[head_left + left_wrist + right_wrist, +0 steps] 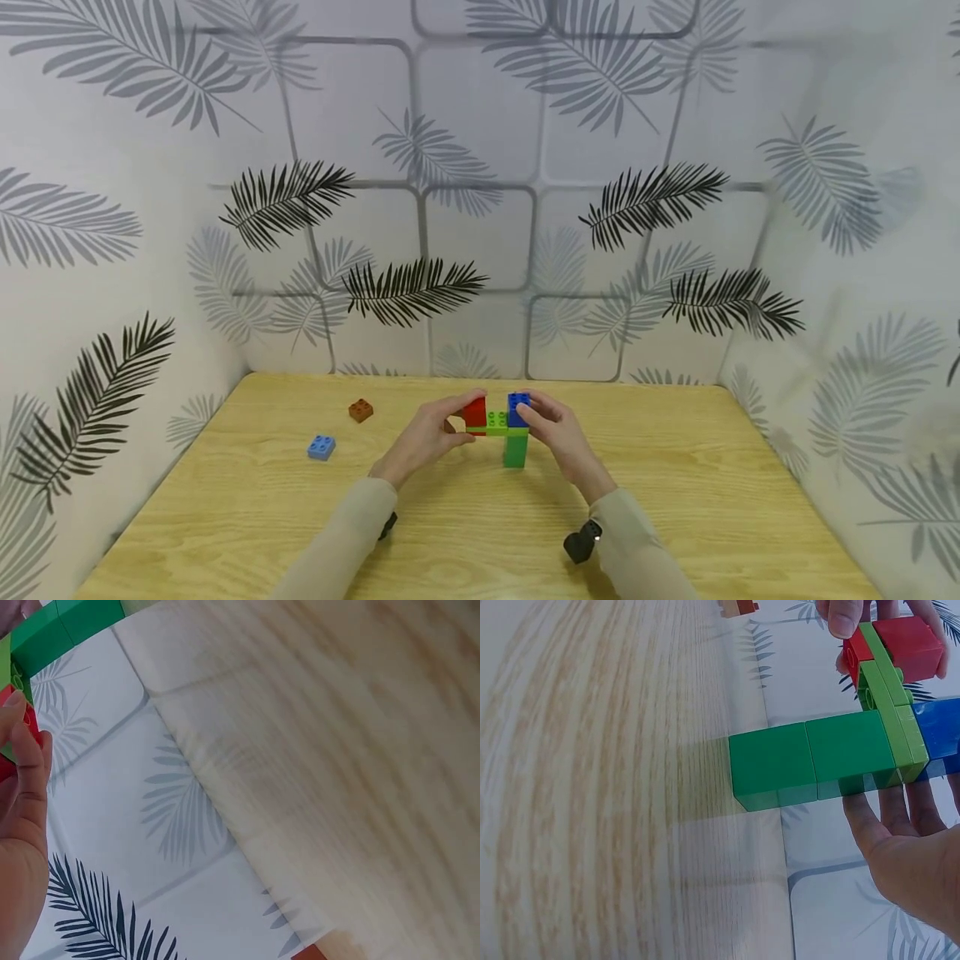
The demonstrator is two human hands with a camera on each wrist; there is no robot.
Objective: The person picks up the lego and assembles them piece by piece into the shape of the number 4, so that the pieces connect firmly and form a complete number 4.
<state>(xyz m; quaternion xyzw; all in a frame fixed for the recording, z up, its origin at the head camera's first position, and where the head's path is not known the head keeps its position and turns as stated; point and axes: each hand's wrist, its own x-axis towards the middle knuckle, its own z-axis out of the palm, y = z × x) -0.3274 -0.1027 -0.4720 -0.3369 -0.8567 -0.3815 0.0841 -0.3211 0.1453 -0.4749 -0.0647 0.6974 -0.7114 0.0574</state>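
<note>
A small brick build stands on the table, with a stack of green bricks (515, 450) as its upright. Across the top of the stack lie lime-green plates (496, 422) that stick out to the left. My left hand (429, 432) pinches the red bricks at that free end, one red brick (909, 646) above the lime plate and another red piece (857, 651) beneath. Over the green stack sits a dark blue brick (518, 410), which my right hand (558, 435) holds between thumb and fingers. Part of the blue brick is covered by these fingers.
Left of the build, a light blue brick (321, 447) and a brown brick (361, 410) lie loose on the wooden table (465, 550). Behind and at both sides rise white walls (480, 333) with a leaf print.
</note>
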